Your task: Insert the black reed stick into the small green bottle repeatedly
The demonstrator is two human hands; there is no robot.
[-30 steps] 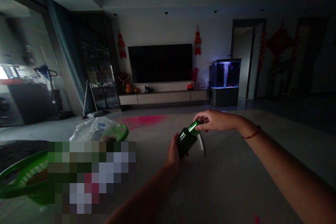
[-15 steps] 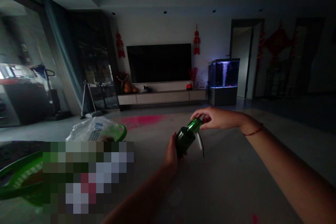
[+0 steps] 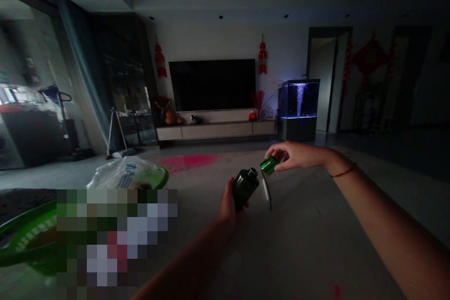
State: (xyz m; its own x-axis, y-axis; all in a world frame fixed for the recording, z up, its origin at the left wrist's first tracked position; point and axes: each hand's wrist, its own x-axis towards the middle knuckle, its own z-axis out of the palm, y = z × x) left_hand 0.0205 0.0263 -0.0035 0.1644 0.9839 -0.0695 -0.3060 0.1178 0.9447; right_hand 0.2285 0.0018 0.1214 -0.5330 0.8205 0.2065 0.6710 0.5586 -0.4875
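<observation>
While near the bottle [image 3: 245, 188], thin stick [image 3: 266, 191] on table [image 3: 298, 243]

— Lower centre?
— Bottle [image 3: 246, 186], in left hand [image 3: 228, 202]; cap [image 3: 269, 165], in right hand [image 3: 298, 153], apart, above right of bottle.
— Lower left?
— Basket [image 3: 28, 254], at frame edge.
— Behind, upper centre?
— Television [image 3: 212, 85], above cabinet [image 3: 216, 130]; fish tank [image 3: 305, 99], right of both.

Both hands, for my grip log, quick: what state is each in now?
Left hand: closed around the dark green bottle.
Right hand: closed on the green cap, clear of the bottle.
</observation>
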